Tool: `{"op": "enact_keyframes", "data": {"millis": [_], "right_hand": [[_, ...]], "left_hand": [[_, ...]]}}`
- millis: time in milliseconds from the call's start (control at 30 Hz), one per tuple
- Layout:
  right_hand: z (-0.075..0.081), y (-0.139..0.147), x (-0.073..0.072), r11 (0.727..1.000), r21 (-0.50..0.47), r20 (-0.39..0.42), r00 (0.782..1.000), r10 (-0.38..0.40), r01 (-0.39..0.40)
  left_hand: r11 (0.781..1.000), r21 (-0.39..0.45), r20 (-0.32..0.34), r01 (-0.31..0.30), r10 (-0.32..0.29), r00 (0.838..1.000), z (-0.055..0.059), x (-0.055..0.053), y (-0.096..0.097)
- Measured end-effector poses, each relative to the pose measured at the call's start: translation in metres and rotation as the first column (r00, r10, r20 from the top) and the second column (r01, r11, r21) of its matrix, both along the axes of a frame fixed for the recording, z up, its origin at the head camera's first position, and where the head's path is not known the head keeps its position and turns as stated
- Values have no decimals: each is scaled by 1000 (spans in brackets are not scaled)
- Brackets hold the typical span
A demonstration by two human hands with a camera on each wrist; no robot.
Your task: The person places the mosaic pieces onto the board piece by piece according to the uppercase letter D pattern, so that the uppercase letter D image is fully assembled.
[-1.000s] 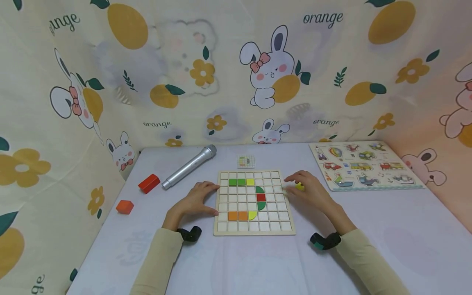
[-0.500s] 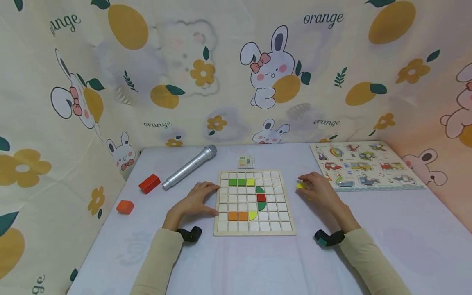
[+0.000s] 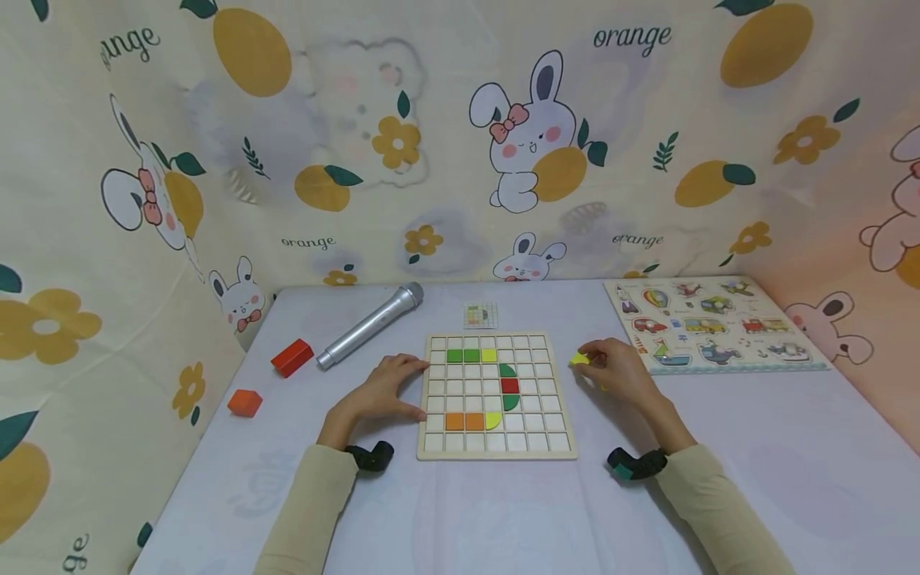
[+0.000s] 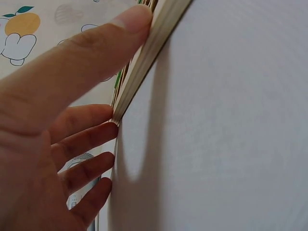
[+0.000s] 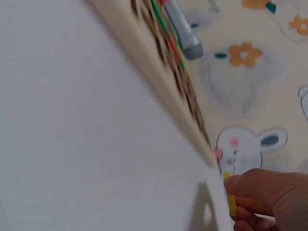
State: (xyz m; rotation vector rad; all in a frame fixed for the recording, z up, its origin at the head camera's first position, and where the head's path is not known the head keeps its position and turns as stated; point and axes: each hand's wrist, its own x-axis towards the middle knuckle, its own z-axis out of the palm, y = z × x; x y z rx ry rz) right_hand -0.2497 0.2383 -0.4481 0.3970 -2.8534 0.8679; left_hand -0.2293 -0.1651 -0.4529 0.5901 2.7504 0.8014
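Note:
In the head view, a wooden grid board lies flat, with green, yellow, red and orange tiles in some of its cells. My left hand is at the board's left side, thumb and fingertips right at the edge; the left wrist view shows the fingers fairly straight along the rim. Right of the board, my right hand pinches a yellow tile between thumb and fingers. The right wrist view shows this thin tile on edge. A bit of another yellow piece peeks out below the right hand.
A small pattern card lies beyond the board. To the left are a silver microphone, a red block and an orange block. A picture puzzle board lies at the back right.
My right hand has moved from the board's right edge rightward to the yellow tile and pinched it, then shifted slightly back left with it. The left hand has stayed in place.

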Motion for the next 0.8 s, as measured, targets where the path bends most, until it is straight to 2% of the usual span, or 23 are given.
{"op": "enact_keyframes", "data": {"millis": [167, 367, 467, 600, 800], "right_hand": [[10, -26, 0, 996, -63, -36, 997, 66, -68], [18, -70, 4, 974, -115, -52, 981, 189, -193], [19, -93, 8, 954, -128, -77, 961, 264, -272], [15, -117, 13, 911, -127, -123, 917, 378, -393], [5, -145, 20, 866, -139, -91, 877, 471, -480]], "left_hand": [[1000, 3, 5, -5, 4, 1000, 0, 0, 0], [1000, -2, 4, -8, 8, 1000, 0, 0, 0], [1000, -4, 4, -11, 11, 1000, 0, 0, 0], [1000, -9, 5, -12, 12, 1000, 1, 0, 0], [1000, -13, 8, -10, 10, 1000, -1, -1, 0]]}}
